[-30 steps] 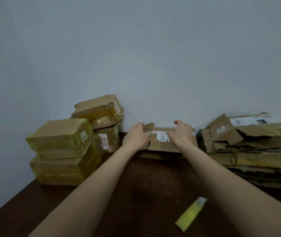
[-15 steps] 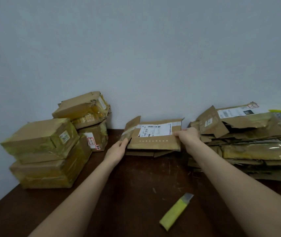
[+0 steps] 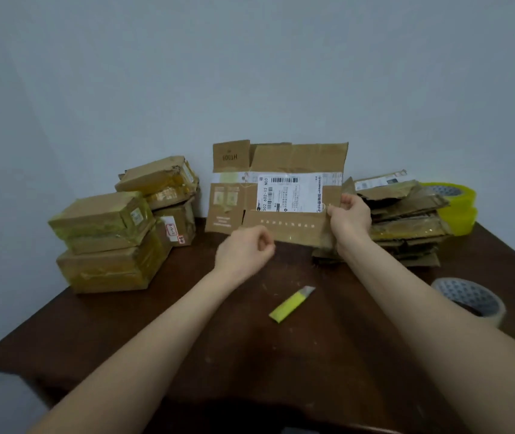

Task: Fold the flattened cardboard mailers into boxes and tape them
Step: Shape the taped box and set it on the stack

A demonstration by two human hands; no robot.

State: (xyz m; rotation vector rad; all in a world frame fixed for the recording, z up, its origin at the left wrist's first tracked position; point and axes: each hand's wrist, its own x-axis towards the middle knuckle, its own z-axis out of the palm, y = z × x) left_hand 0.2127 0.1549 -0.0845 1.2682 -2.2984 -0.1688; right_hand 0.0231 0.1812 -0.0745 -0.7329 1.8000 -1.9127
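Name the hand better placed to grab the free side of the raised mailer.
Left. The left hand is empty, just below the mailer's free side, while the right hand grips its other edge and must keep holding.

Lifted: mailer (image 3: 281, 195) now upright, flaps unfolded, right hand (image 3: 350, 214) gripping edge; left hand (image 3: 243, 252) released, curled.

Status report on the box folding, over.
Right hand grips flat mailer, right edge, upright. Left hand curled, empty. Yellow knife lies on table below.
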